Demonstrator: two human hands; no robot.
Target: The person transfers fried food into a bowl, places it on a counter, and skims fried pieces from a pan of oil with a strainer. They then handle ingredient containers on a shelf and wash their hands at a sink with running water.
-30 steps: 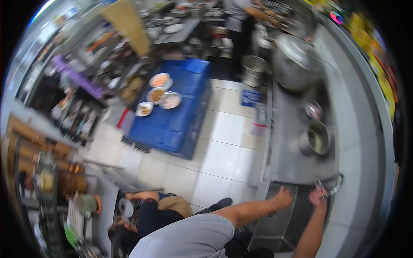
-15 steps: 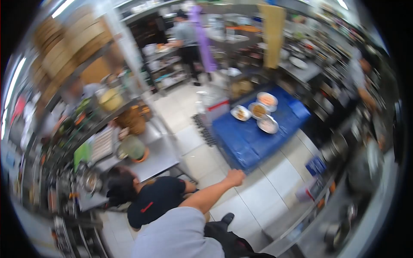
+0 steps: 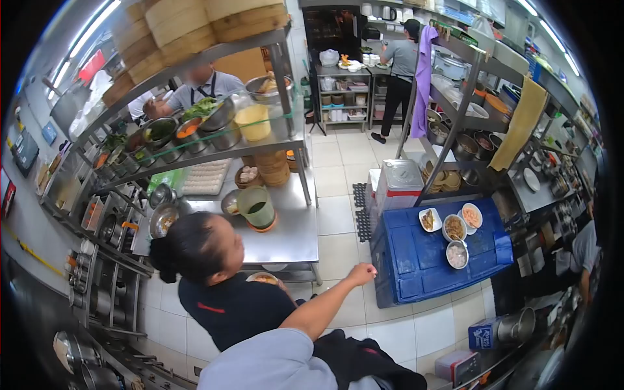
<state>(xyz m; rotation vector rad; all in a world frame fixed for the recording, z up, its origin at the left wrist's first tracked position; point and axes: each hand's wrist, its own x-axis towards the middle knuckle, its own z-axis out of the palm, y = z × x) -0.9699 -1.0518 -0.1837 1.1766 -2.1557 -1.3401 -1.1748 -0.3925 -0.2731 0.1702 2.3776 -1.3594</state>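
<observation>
My left hand (image 3: 363, 273) is held out over the tiled floor, between the steel table and the blue chest, touching neither. Its fingers are curled closed, and nothing shows in them. My right hand is out of view. On the blue chest (image 3: 409, 260) stand a small dish of brown food (image 3: 429, 220), a bowl of brown food (image 3: 454, 227), a bowl of orange food (image 3: 471, 215) and a bowl of pale food (image 3: 457, 255).
A person in a dark shirt (image 3: 227, 312) is close on the left, near a bowl (image 3: 265, 278). A steel table (image 3: 292, 237) holds a green container (image 3: 255, 207). Bamboo steamers (image 3: 179, 29) top the shelf. Another person (image 3: 400, 71) stands at the back; a pot (image 3: 517, 324) is lower right.
The view has swung left from the sink to the steel table and shelves. My left hand has moved away from the sink; my right hand, earlier by the tap, has left view.
</observation>
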